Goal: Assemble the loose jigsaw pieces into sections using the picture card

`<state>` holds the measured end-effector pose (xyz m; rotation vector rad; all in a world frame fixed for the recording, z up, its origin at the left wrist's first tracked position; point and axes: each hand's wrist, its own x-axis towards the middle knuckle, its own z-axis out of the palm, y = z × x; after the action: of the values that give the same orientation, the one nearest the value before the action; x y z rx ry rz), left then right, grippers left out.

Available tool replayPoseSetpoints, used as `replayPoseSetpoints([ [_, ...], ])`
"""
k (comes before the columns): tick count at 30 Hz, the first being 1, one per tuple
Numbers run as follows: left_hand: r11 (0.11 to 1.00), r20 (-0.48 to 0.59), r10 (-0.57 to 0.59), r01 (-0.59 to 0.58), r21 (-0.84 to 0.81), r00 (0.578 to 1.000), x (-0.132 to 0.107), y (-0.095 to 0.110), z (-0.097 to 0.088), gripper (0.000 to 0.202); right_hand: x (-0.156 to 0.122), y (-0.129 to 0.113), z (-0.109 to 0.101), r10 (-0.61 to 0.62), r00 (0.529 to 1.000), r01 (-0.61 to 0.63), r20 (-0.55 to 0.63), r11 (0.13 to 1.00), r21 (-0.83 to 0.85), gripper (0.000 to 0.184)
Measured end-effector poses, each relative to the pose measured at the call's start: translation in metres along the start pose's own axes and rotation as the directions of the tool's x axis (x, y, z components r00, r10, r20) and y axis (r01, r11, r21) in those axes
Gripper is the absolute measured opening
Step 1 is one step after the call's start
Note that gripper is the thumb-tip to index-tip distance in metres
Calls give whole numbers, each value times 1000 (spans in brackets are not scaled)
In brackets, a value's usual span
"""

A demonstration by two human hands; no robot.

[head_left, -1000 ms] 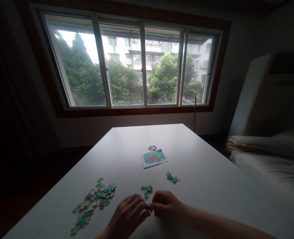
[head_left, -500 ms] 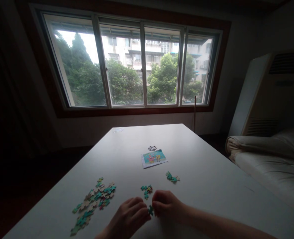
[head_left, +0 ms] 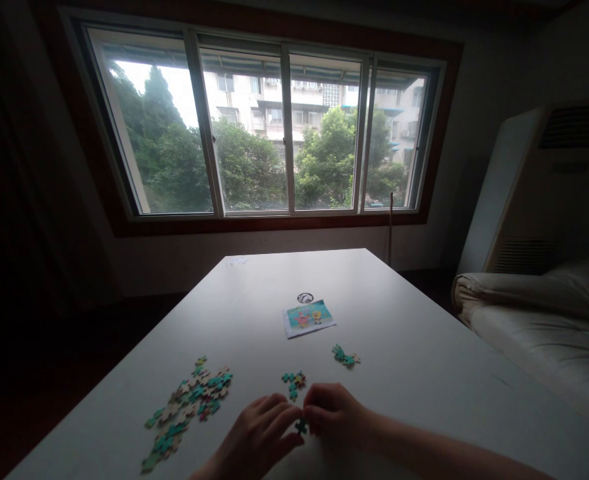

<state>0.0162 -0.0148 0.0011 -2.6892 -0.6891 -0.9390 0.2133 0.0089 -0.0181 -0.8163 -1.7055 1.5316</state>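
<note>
Both my hands meet near the front edge of the white table (head_left: 414,373). My left hand (head_left: 257,437) and my right hand (head_left: 332,413) pinch a small teal puzzle piece (head_left: 301,427) between their fingertips, with all fingers curled in. Just beyond the fingers lies a small joined cluster of teal pieces (head_left: 293,381). A second small cluster (head_left: 345,357) lies further right. A spread of several loose pieces (head_left: 187,407) lies to the left of my left hand.
A picture card of the puzzle (head_left: 308,317) lies mid-table, with a small round object (head_left: 305,297) behind it. A wide window (head_left: 259,133) fills the far wall. A pale bed or sofa (head_left: 539,313) stands to the right of the table.
The piece between my fingertips has shifted slightly and my left fingers have closed a little tighter on it. Nothing else on the table has moved.
</note>
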Motion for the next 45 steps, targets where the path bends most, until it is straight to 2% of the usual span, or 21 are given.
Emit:
replayPoseSetpoints([
  [5, 1000, -8, 14, -14, -5, 1000, 3, 2, -3, 15, -1, -4, 1, 26, 999, -27, 23, 1000, 12, 48],
  [13, 1000, 6, -13, 13, -5, 1000, 1, 1, -1, 14, -1, -1, 1, 3, 1000, -3, 20, 1000, 27, 44],
  [17, 1000, -53, -23, 23, 1, 998, 1, 0, 1, 13, -1, -1, 0, -12, 999, 15, -48, 998, 59, 41],
  [21, 990, -120, -133, 136, 22, 984, -1, -5, 5, 8, -1, -2, -1, 19, 999, -17, -37, 998, 58, 42],
  [24, 960, -155, -270, 278, 34, 950, -4, -11, 7, 6, 0, -1, 0, 23, 999, -21, -30, 997, 72, 43],
  [27, 928, -152, -363, 372, 32, 919, -5, -17, 9, 6, 0, -2, 0, 33, 999, -31, -24, 997, 73, 43],
  [32, 897, -86, -435, 439, 41, 896, -8, -21, 12, 10, 0, -4, 0, 60, 998, -60, -1, 995, 83, 42],
  [36, 884, -108, -466, 467, -16, 878, -9, -23, 11, 23, -3, -11, 0, 60, 997, -60, 41, 998, 6, 31],
  [38, 857, -100, -514, 510, -72, 852, -3, -24, 8, 21, -6, -17, 2, 25, 996, -17, 86, 996, -89, 19],
  [40, 792, -57, -602, 587, -171, 796, 11, -25, 5, 18, -6, -25, 6, -35, 992, 56, 123, 983, -174, 9],
  [42, 652, 34, -715, 684, -328, 698, 31, -28, 5, 15, -4, -33, 14, -103, 982, 134, 157, 971, -198, 15],
  [45, 588, 50, -754, 707, -393, 655, 61, -32, 9, 15, 4, -43, 31, -183, 962, 217, 204, 963, -160, 25],
])
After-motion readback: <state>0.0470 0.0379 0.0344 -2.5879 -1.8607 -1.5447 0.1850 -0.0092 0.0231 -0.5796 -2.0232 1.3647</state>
